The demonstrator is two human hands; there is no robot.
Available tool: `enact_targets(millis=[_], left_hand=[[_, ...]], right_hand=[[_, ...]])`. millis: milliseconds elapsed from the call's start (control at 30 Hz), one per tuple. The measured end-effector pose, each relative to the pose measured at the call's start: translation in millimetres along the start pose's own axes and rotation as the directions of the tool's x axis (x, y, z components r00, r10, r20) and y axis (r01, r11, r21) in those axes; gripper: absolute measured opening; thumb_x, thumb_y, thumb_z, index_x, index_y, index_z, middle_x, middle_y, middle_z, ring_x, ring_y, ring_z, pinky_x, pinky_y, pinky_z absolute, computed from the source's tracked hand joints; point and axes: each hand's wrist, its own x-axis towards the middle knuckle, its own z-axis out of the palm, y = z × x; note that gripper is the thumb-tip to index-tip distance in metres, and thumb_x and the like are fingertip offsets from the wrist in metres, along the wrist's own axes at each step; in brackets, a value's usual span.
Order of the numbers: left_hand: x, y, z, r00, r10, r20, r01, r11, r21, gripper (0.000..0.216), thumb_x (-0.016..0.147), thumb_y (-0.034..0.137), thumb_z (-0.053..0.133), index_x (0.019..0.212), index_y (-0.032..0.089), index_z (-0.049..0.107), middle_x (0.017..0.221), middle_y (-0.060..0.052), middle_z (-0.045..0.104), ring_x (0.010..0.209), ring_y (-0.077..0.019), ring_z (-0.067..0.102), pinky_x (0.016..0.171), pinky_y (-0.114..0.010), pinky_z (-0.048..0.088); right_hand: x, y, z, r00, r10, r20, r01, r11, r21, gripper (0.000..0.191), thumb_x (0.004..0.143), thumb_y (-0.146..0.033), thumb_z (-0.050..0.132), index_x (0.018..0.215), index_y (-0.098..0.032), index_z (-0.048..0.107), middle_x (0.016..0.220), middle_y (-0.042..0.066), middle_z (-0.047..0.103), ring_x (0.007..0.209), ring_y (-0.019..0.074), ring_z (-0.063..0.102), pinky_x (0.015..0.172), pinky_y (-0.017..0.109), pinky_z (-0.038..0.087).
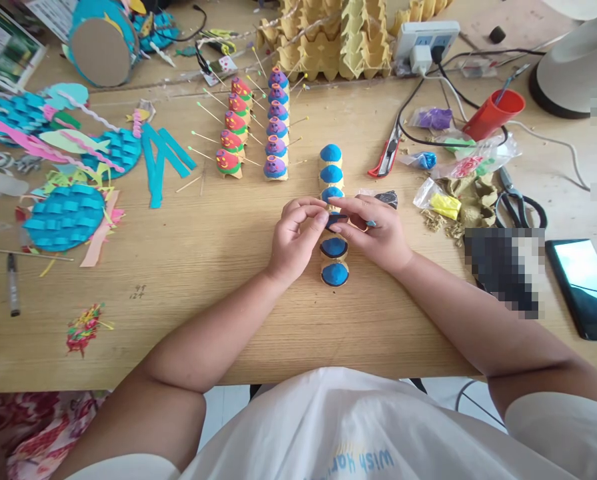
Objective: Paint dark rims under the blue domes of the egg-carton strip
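A row of egg-carton cups topped with blue clay (333, 248) runs down the middle of the wooden table (188, 253). My left hand (296, 235) and my right hand (373, 230) meet over the middle of this row. Both pinch a small dark blue clay piece (336, 219) between their fingertips, just above one cup. Two blue-topped cups sit below my hands, three above. Left of the row stand a line of red-and-green cups (232, 123) and a line of purple cups (277, 123), with toothpicks stuck in them.
Blue woven paper fish (65, 217) and paper scraps cover the left side. Egg trays (351, 33) and a power strip (425, 37) lie at the back. A red cup (493, 113), clay bags, scissors (518, 203), a cutter (389, 152) and a phone (585, 287) sit at the right.
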Motion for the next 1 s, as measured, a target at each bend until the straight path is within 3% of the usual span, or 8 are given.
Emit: enact_targets(millis=[100,233,467,567,633,733,833,1000], left_hand=[[0.2,-0.2,0.3,1.0,0.02,-0.002,-0.02,1.0,0.001,0.036,0.101,0.062,0.073,0.095,0.027,0.081,0.116,-0.006,0.076,0.121,-0.0223,0.069,0.114,-0.042,0.054],[1.5,0.7,0.7,0.999,0.052,-0.016,-0.052,0.999,0.005,0.037,0.105,0.06,0.068,0.095,0.027,0.081,0.113,-0.005,0.077,0.119,-0.0215,0.071,0.111,-0.04,0.055],[2.0,1.1,1.1,0.997,0.077,-0.02,-0.077,0.997,0.012,0.033,0.108,0.056,0.066,0.099,0.028,0.08,0.11,-0.003,0.08,0.118,-0.0208,0.072,0.113,-0.04,0.054],[1.4,0.8,0.7,0.998,0.062,-0.017,-0.062,0.998,0.018,0.032,0.108,0.056,0.066,0.099,0.028,0.08,0.109,-0.003,0.08,0.118,-0.0211,0.072,0.114,-0.04,0.053],[1.4,0.5,0.3,0.998,0.059,-0.018,-0.059,0.998,0.022,0.033,0.107,0.056,0.067,0.098,0.028,0.08,0.109,-0.003,0.08,0.117,-0.0214,0.072,0.113,-0.041,0.053],[1.5,0.2,-0.1,0.999,0.048,-0.018,-0.048,0.998,0.03,0.034,0.107,0.057,0.067,0.097,0.027,0.08,0.109,-0.004,0.08,0.117,-0.0221,0.072,0.113,-0.042,0.053],[1.4,0.6,0.0,0.999,0.038,-0.019,-0.037,0.999,0.034,0.034,0.106,0.058,0.067,0.098,0.028,0.08,0.109,-0.004,0.08,0.118,-0.0227,0.072,0.113,-0.042,0.054],[0.7,1.8,1.2,1.0,0.015,-0.026,-0.015,1.0,0.021,0.036,0.106,0.059,0.067,0.098,0.027,0.08,0.112,-0.005,0.079,0.119,-0.0235,0.071,0.115,-0.043,0.053]], right_hand=[[1.3,-1.2,0.4,1.0,0.02,0.02,-0.02,1.0,0.005,0.024,0.105,-0.045,0.074,0.114,-0.027,0.086,0.093,0.003,0.082,0.077,0.0156,0.07,0.076,0.033,0.058],[2.5,-4.3,0.1,0.997,0.083,-0.006,-0.083,0.996,-0.009,0.03,0.104,-0.052,0.073,0.097,-0.024,0.082,0.084,0.003,0.079,0.073,0.0154,0.066,0.074,0.033,0.056],[4.0,-8.2,-2.1,0.978,0.197,-0.068,-0.192,0.978,0.077,0.065,0.109,-0.064,0.058,0.059,-0.022,0.048,0.056,-0.004,0.047,0.054,0.0101,0.041,0.055,0.03,0.034],[4.9,-7.7,-2.3,0.97,0.235,-0.061,-0.229,0.97,0.087,0.062,0.107,-0.065,0.062,0.061,-0.022,0.058,0.058,-0.002,0.056,0.057,0.0107,0.048,0.058,0.03,0.039],[5.2,-6.3,-1.3,0.967,0.243,-0.08,-0.236,0.968,0.082,0.05,0.101,-0.066,0.07,0.079,-0.022,0.073,0.074,0.001,0.071,0.067,0.0133,0.06,0.066,0.032,0.049],[4.7,-4.3,0.6,0.961,0.261,-0.094,-0.253,0.963,0.088,0.045,0.099,-0.067,0.073,0.097,-0.023,0.079,0.09,0.004,0.079,0.077,0.0159,0.067,0.073,0.033,0.054],[4.0,-3.8,0.1,0.961,0.264,-0.079,-0.259,0.963,0.071,0.045,0.101,-0.066,0.07,0.092,-0.022,0.077,0.083,0.003,0.077,0.072,0.0148,0.065,0.067,0.031,0.051],[3.1,-0.9,-3.9,0.982,0.172,-0.076,-0.177,0.982,-0.071,0.059,0.109,-0.063,0.057,0.067,-0.022,0.064,0.062,0.0,0.063,0.058,0.0124,0.054,0.06,0.031,0.043]])
